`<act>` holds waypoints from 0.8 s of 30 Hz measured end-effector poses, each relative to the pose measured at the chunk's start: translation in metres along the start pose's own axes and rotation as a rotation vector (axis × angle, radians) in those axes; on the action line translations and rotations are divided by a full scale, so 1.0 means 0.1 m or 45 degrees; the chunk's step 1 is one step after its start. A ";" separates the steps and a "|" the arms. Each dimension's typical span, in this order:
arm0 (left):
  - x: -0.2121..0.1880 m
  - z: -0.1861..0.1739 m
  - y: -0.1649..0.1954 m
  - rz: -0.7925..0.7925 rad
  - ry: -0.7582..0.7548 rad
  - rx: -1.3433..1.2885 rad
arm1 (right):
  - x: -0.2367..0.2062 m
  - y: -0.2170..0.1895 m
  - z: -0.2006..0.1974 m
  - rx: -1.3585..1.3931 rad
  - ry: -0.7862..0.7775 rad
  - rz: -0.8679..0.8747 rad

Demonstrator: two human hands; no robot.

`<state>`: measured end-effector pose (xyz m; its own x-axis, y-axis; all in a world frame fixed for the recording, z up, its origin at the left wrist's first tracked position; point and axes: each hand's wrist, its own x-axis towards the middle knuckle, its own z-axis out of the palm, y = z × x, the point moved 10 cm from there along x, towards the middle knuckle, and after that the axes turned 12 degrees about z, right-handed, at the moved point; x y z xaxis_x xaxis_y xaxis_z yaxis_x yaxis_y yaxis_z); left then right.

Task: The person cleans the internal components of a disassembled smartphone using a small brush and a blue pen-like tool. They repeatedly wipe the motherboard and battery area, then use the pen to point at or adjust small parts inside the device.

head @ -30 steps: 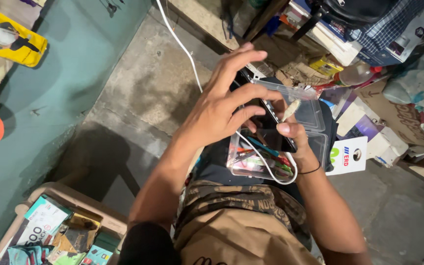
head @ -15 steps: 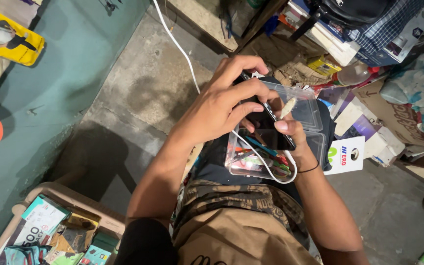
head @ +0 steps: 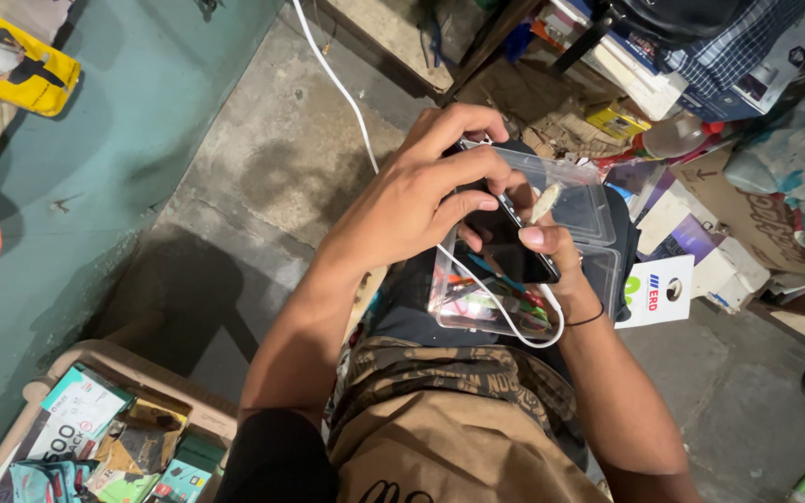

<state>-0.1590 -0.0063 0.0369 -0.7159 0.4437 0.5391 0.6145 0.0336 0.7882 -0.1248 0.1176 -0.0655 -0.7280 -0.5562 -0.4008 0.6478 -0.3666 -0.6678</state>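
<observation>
Concrete floor [head: 263, 177], cluttered. Clear plastic box [head: 581, 200] of small parts sits on the lap. Above it, left hand [head: 412, 200] and right hand [head: 538, 247] both have fingers closed on a dark phone [head: 505, 244]; white cable [head: 505, 321] loops below. Risk: cable snags, tipping box onto floor.

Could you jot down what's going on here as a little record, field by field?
Setting: a person seated over a concrete floor, seen from above
Left hand: left hand grips the top of a dark phone
Right hand: right hand holds the phone from below, with a small pale tool between its fingers
On lap: clear plastic box holding colourful small parts
Cable: white cable runs from the floor and loops under the phone
Lower left: tray of packets
Right side: cardboard boxes
</observation>
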 end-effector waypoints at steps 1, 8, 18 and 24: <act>-0.01 0.01 -0.02 -0.044 -0.002 -0.059 | 0.00 0.00 0.00 -0.006 0.007 -0.003; 0.00 -0.03 0.02 -0.035 -0.003 0.012 | -0.02 0.05 -0.02 -0.029 0.051 0.041; 0.00 0.01 -0.03 -0.027 -0.020 0.013 | -0.02 0.09 -0.02 0.027 0.031 0.099; -0.01 0.01 -0.02 -0.046 -0.009 0.022 | -0.02 0.10 -0.05 -0.022 0.046 0.096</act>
<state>-0.1592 -0.0060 0.0350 -0.7354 0.4484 0.5080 0.5939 0.0655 0.8019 -0.1179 0.1193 -0.0743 -0.6854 -0.5541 -0.4724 0.6971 -0.3119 -0.6455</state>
